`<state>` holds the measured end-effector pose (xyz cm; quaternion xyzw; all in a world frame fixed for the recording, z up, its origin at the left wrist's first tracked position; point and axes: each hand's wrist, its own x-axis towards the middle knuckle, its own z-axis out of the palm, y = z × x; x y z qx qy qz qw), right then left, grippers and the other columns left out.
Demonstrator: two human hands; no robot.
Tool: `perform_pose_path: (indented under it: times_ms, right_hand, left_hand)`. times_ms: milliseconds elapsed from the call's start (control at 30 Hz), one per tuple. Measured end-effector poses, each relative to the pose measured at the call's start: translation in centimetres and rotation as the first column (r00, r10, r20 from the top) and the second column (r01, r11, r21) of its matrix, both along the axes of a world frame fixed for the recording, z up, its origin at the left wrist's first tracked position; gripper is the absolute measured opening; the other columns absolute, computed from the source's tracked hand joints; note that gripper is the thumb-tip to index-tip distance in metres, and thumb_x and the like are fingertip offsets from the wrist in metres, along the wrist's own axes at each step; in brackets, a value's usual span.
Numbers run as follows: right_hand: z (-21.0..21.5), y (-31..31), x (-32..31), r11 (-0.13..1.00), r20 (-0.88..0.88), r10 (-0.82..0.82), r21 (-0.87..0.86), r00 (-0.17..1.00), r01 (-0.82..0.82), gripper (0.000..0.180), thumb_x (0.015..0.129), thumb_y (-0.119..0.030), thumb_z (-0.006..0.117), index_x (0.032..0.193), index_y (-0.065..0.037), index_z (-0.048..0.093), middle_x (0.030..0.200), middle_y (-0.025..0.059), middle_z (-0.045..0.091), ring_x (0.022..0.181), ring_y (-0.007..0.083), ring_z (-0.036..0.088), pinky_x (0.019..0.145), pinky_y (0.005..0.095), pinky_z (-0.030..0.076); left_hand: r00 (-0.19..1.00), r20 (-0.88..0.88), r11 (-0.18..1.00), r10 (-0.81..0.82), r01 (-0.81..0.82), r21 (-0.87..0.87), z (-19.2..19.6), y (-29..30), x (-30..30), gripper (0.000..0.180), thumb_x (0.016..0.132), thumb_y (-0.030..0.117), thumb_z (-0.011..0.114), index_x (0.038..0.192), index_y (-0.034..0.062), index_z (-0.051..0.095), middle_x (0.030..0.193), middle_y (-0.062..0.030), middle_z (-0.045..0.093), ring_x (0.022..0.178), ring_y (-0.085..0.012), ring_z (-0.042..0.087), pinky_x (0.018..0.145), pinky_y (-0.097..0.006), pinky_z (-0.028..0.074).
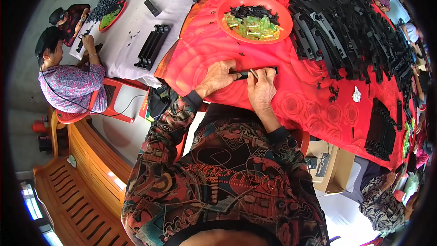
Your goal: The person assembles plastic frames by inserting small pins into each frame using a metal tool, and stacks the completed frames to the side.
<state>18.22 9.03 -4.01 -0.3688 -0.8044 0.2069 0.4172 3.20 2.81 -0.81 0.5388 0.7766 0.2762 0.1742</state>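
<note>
My left hand (220,76) is closed on the left end of a long black plastic strip (271,70), which lies across the red cloth in front of me. The right hand (262,90) pinches a thin, pen-like tool (253,73) over the strip's middle. Its tip is too small to make out. Beyond my hands stands a round red tray (220,18) with small black parts (255,12) and yellow-green clear pieces (248,28) in it.
A big heap of black strips (337,27) covers the table's right side. Nearer me on the right are stacked strips (381,130), small black bits (333,93) and crumpled white paper (356,94). At the left, a person (73,82) works at another table. A cardboard box (334,166) stands below.
</note>
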Motion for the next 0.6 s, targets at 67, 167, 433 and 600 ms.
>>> perform_pose_path:
  times_ms: [67,167,433,600]
  right_hand:
    - [-0.1,0.1,0.1,1.000,-0.001,0.008,0.001,1.000,-0.008,0.022,0.077,-0.019,0.068,0.088,-0.003,0.057,0.101,0.0141,0.049,0.073,0.0324,0.061,0.056,0.0429,0.049]
    - [0.1,0.1,0.2,1.000,0.003,-0.001,-0.004,1.000,0.001,0.023,0.076,-0.020,0.068,0.087,-0.003,0.057,0.101,0.0142,0.049,0.074,0.0326,0.060,0.057,0.0430,0.050]
    - [0.1,0.3,-0.4,0.997,-0.018,-0.036,-0.071,0.999,0.034,0.021,0.074,-0.017,0.068,0.086,-0.005,0.057,0.096,0.0122,0.049,0.075,0.0321,0.059,0.059,0.0431,0.049]
    - [0.1,0.2,-0.7,0.986,-0.101,-0.057,-0.162,0.993,0.040,0.022,0.067,-0.008,0.071,0.079,-0.004,0.054,0.088,0.0110,0.050,0.078,0.0301,0.055,0.063,0.0414,0.046]
  left_hand:
    - [1.000,-0.012,1.000,-0.007,0.007,0.028,-0.4,-0.2,0.0,0.025,0.071,0.020,0.073,0.079,0.0029,0.057,0.076,-0.0151,0.063,0.074,-0.0331,0.062,0.063,-0.041,0.047]
    - [0.999,-0.043,0.997,-0.024,0.027,0.067,-0.6,0.0,0.2,0.027,0.071,0.022,0.072,0.078,0.0027,0.055,0.075,-0.0152,0.062,0.074,-0.0351,0.061,0.062,-0.042,0.046]
    - [0.973,-0.227,0.997,-0.036,0.052,0.064,-0.7,-0.5,1.3,0.027,0.077,0.022,0.065,0.083,-0.0011,0.052,0.083,-0.0196,0.062,0.077,-0.0377,0.061,0.067,-0.047,0.047]
    - [0.937,-0.349,0.988,-0.009,0.063,0.143,-1.4,-0.7,2.0,0.024,0.078,0.021,0.063,0.084,-0.0001,0.053,0.085,-0.0206,0.061,0.077,-0.0391,0.061,0.066,-0.048,0.048]
